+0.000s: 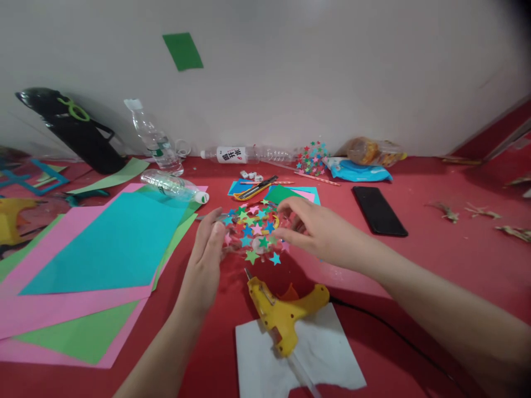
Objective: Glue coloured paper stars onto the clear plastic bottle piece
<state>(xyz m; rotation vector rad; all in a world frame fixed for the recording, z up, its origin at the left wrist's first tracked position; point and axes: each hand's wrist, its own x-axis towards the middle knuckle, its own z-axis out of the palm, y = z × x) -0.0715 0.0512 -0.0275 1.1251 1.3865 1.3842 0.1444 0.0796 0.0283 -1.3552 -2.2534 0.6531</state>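
Colourful paper stars cover a clear plastic piece (pixel 256 229) in front of me; its exact shape is hard to make out. Along its left side is my left hand (pixel 207 257), fingers stretched out and thumb beside them. My right hand (pixel 309 225) curves over the right side, with thumb and forefinger apart at the stars. Whether either hand presses on the plastic, I cannot tell. Just nearer to me, a yellow hot glue gun (pixel 276 315) lies on a white sheet (pixel 340 359), its nozzle towards the stars and a glue stick protruding from its back.
Behind lie a utility knife (pixel 255 189), another star-covered piece (pixel 313 157), a labelled bottle (pixel 232 155) and a blue packet (pixel 359 170). Coloured paper sheets (pixel 112 243) and clear bottles (pixel 155 141) occupy the left. A black phone (pixel 379 210) is at right; the gun's cord (pixel 385 323) trails rightward.
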